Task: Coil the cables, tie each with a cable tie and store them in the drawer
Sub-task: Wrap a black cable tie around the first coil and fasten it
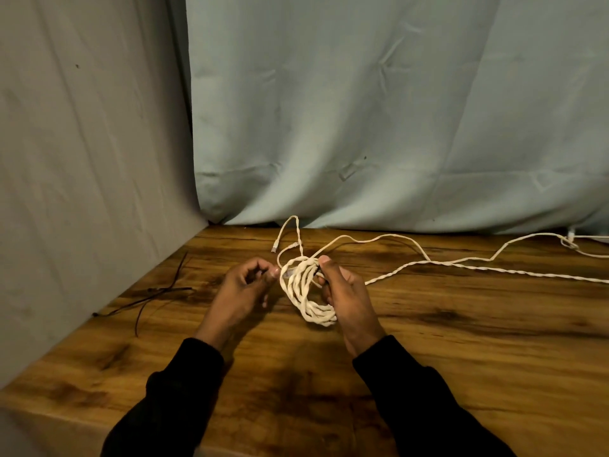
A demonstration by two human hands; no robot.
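Seen from the head camera, the person's two hands meet just above a wooden table point(461, 357), both arms in dark sleeves point(184, 390). Held up between them is a coil of white twisted cable point(308, 291), several loops bunched together and hanging down toward the table surface. The right hand point(346, 291) grips the coil from its right side, fingers curled round the bundle and the thumb pressed on top of the loops near their upper end. The left hand point(244, 285) sits just beside the coil on its left, fingers curled inward with thumb and fingertips pinched together next to the loops; whether they nip a strand of cable or something thinner is too small to tell. From the top of the coil a short end with a connector point(274, 248) sticks up and back toward the curtain. More loose white cable point(494, 272) trails across the table to the right, out to the picture's edge, with a small tangle near the far right corner. On the left part of the table, well apart from the hands, lie a few thin black cable ties point(155, 296), crossing one another. Pale fabric curtains point(362, 110) hang behind and to the left of the table.
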